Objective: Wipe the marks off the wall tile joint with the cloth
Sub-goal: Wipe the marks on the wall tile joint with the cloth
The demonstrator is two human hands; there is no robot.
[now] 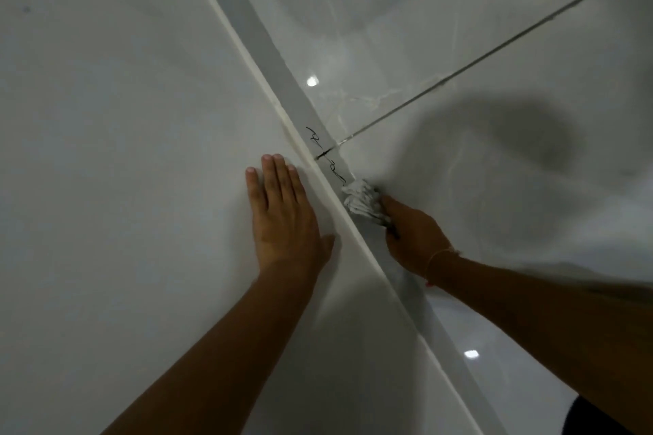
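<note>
A grey strip (261, 35) runs diagonally between a plain white surface on the left and glossy marbled tiles on the right. Black scribbled marks (323, 152) sit on the strip where a thin dark tile joint (494, 49) meets it. My right hand (413, 237) grips a crumpled white cloth (362, 199) and presses it on the strip just below the marks. My left hand (282, 215) lies flat on the white surface to the left of the strip, fingers together and extended, holding nothing.
A white sealant bead (353, 226) edges the strip on its left side. The glossy tiles (459, 152) reflect two light spots and carry dark shadows at the upper right. A thin thread bracelet (433, 263) circles my right wrist.
</note>
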